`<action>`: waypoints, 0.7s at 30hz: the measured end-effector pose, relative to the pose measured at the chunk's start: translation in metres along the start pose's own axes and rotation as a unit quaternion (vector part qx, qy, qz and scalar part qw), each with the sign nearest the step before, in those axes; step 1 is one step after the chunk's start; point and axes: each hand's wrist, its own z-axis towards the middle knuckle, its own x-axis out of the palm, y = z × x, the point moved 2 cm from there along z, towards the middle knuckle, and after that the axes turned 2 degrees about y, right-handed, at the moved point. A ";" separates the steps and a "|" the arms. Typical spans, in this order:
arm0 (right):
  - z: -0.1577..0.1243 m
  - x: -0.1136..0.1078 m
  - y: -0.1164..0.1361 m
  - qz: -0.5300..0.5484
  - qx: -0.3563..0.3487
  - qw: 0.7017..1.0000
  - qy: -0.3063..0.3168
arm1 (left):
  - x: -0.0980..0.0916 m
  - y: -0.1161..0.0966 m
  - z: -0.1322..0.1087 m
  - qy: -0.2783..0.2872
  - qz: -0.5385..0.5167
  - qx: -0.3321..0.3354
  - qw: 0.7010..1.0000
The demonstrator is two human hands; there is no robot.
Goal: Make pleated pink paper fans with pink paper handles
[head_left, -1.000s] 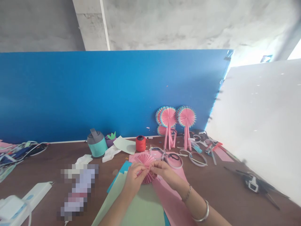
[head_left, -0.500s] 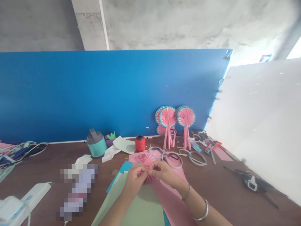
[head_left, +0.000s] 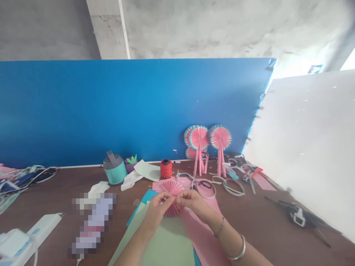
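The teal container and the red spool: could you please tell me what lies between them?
The head view shows a purple pot, a white tissue and a pale green sheet between them.

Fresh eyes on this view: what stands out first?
The broad blue partition across the middle likely jumps out first. Next, the pink pleated fans with blue-edged rims standing before it, right of centre. Then the left hand and right hand at lower centre, pinching a pink pleated paper disc.
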 end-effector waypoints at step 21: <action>0.001 0.002 -0.001 -0.358 -0.131 0.922 -0.059 | -0.003 -0.003 -0.002 0.082 0.028 -0.034 0.996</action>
